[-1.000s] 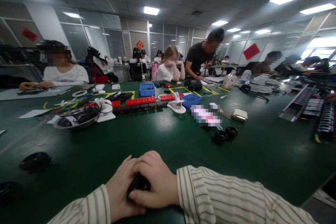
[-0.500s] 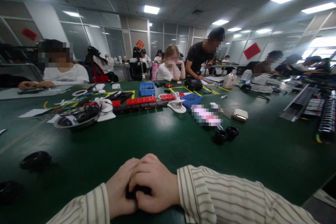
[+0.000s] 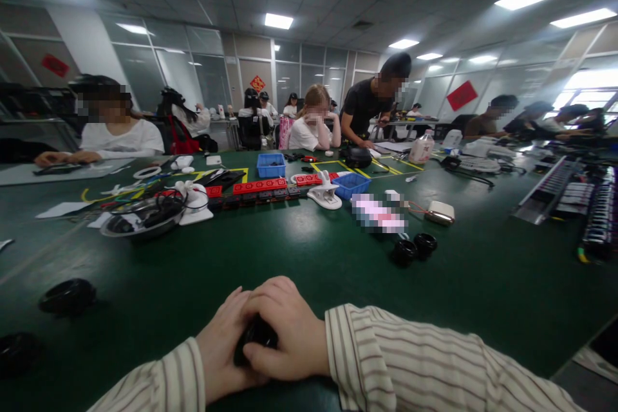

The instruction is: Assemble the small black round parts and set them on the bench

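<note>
Both my hands rest together at the near edge of the green table (image 3: 309,264). My right hand (image 3: 284,331) curls over a small black round part (image 3: 258,335), and my left hand (image 3: 224,351) cups it from the left. Most of the part is hidden by my fingers. Striped sleeves cover both forearms. Two similar black round parts (image 3: 415,248) lie farther out to the right, and two more black round parts (image 3: 67,296) sit at the left.
A metal bowl of cables (image 3: 142,219), red power strips (image 3: 261,187), two blue bins (image 3: 350,183) and a white clamp (image 3: 326,196) lie mid-table. Trays of parts (image 3: 579,203) line the right. Several people sit or stand at the far side.
My hands stayed joined on the black part; the fingers shifted slightly, closing tighter half a second ago and now showing a bit more of it again.
</note>
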`<state>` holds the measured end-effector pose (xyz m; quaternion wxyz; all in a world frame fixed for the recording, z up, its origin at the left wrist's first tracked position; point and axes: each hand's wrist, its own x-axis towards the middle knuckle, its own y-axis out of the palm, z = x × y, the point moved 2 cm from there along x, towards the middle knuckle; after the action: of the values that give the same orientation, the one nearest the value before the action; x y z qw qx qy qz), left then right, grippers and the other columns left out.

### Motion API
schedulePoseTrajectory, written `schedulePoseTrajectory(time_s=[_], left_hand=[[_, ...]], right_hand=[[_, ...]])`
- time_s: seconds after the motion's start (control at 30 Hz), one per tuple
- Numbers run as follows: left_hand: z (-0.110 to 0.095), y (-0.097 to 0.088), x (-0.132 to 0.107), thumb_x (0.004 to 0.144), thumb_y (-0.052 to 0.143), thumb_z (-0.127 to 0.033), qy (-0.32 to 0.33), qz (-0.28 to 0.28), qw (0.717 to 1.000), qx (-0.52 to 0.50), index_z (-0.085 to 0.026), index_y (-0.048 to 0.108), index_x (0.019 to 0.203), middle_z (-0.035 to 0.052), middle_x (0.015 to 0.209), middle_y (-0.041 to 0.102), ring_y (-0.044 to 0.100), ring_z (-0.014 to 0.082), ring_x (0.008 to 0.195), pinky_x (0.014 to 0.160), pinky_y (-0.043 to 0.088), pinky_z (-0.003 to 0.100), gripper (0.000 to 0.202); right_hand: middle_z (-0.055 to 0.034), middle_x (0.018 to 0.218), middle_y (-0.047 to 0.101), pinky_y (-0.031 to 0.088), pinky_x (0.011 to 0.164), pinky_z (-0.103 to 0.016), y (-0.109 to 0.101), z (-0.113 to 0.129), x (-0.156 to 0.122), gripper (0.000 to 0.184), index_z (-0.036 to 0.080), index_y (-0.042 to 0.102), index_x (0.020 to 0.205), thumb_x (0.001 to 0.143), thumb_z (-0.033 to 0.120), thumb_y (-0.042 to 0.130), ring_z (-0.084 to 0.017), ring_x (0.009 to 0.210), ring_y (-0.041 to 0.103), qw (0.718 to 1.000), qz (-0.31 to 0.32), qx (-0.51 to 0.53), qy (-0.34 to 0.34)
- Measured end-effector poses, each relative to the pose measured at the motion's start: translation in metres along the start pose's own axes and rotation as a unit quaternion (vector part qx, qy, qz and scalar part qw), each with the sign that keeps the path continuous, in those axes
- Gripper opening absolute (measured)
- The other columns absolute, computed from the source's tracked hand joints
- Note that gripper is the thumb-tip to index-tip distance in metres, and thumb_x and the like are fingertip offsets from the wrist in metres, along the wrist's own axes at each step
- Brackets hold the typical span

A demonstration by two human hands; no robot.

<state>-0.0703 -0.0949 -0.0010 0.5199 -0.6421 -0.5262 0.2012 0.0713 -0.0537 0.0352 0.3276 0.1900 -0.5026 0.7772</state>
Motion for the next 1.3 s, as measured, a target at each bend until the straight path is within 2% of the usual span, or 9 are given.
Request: schedulePoseTrajectory(time_s=[0.1,0.2,0.37,0.5,0.63,0.77,1.0,1.17,1.3], left_hand=[[0.002,0.002,-0.002,0.050,0.071,-0.044,-0.002,0.011,1.000,0.003,-0.023,0.037,0.123,0.0104,0.121,0.050,0.042,0.0345,0.115,0.101,0.022,0.060,0.083],[0.003,0.002,-0.001,0.049,0.072,-0.044,-0.009,0.018,1.000,-0.008,-0.022,0.041,0.119,0.0101,0.119,0.051,0.043,0.0343,0.113,0.101,0.021,0.060,0.080],[-0.004,-0.007,0.008,0.056,0.063,-0.029,-0.024,0.031,0.998,-0.054,-0.020,0.053,0.099,0.0060,0.100,0.057,0.052,0.0274,0.098,0.098,0.032,0.052,0.045],[-0.011,-0.014,0.014,0.053,0.056,-0.021,-0.006,0.044,0.996,-0.073,-0.019,0.056,0.079,0.0045,0.089,0.057,0.054,0.0241,0.089,0.085,0.045,0.040,0.026],[-0.008,-0.011,0.012,0.053,0.056,-0.020,0.025,0.038,0.998,-0.046,-0.021,0.059,0.088,0.0032,0.096,0.059,0.051,0.0259,0.099,0.095,0.038,0.043,0.035],[-0.003,-0.005,0.008,0.053,0.057,-0.020,0.035,0.036,0.998,-0.037,-0.022,0.054,0.105,0.0049,0.110,0.056,0.049,0.0266,0.105,0.099,0.034,0.044,0.052],[0.000,-0.003,0.002,0.054,0.065,-0.033,0.002,-0.013,1.000,-0.023,-0.021,0.045,0.113,0.0091,0.118,0.052,0.046,0.0307,0.111,0.102,0.027,0.053,0.064],[0.004,0.000,0.001,0.046,0.069,-0.056,-0.007,-0.016,1.000,-0.010,-0.020,0.045,0.113,0.0095,0.109,0.055,0.050,0.0319,0.104,0.101,0.023,0.058,0.080],[0.005,-0.002,0.003,0.053,0.065,-0.053,-0.019,-0.006,1.000,-0.015,-0.021,0.053,0.098,0.0072,0.099,0.057,0.052,0.0284,0.097,0.100,0.026,0.057,0.057]], right_hand=[[-0.0062,0.093,0.053,0.035,0.084,-0.033,0.000,-0.001,-0.001,0.035,0.015,0.046,0.096,0.066,0.033,0.051,-0.017,0.089,0.046,0.999,-0.027,0.001,0.016],[-0.0050,0.090,0.053,0.035,0.080,-0.032,0.002,-0.003,0.000,0.036,0.015,0.048,0.093,0.065,0.036,0.056,-0.017,0.085,0.045,0.999,-0.010,-0.020,0.035],[-0.0030,0.084,0.053,0.035,0.076,-0.029,0.003,-0.004,0.002,0.027,0.016,0.051,0.079,0.067,0.038,0.062,-0.015,0.080,0.046,0.995,0.047,-0.058,0.061],[-0.0010,0.079,0.055,0.034,0.076,-0.029,0.003,-0.004,0.003,0.019,0.017,0.052,0.076,0.067,0.032,0.060,-0.014,0.079,0.047,0.996,0.068,-0.055,0.031],[0.0005,0.081,0.059,0.034,0.080,-0.030,0.005,-0.003,0.001,0.013,0.018,0.053,0.078,0.066,0.022,0.052,-0.014,0.082,0.049,0.995,0.087,-0.028,-0.038],[0.0004,0.078,0.060,0.033,0.083,-0.030,0.006,-0.001,-0.001,0.013,0.019,0.052,0.078,0.067,0.022,0.046,-0.014,0.087,0.049,0.992,0.099,-0.014,-0.075],[-0.0040,0.090,0.057,0.035,0.082,-0.032,0.002,0.000,0.000,0.030,0.017,0.048,0.090,0.068,0.035,0.054,-0.017,0.087,0.049,1.000,0.006,-0.008,-0.018],[-0.0042,0.088,0.053,0.034,0.080,-0.032,0.005,-0.005,-0.001,0.042,0.017,0.047,0.089,0.066,0.049,0.060,-0.017,0.085,0.047,0.998,0.016,-0.047,0.042],[-0.0025,0.082,0.052,0.033,0.077,-0.030,0.008,-0.009,-0.001,0.041,0.017,0.048,0.081,0.066,0.053,0.062,-0.016,0.081,0.046,0.996,0.041,-0.068,0.051]])
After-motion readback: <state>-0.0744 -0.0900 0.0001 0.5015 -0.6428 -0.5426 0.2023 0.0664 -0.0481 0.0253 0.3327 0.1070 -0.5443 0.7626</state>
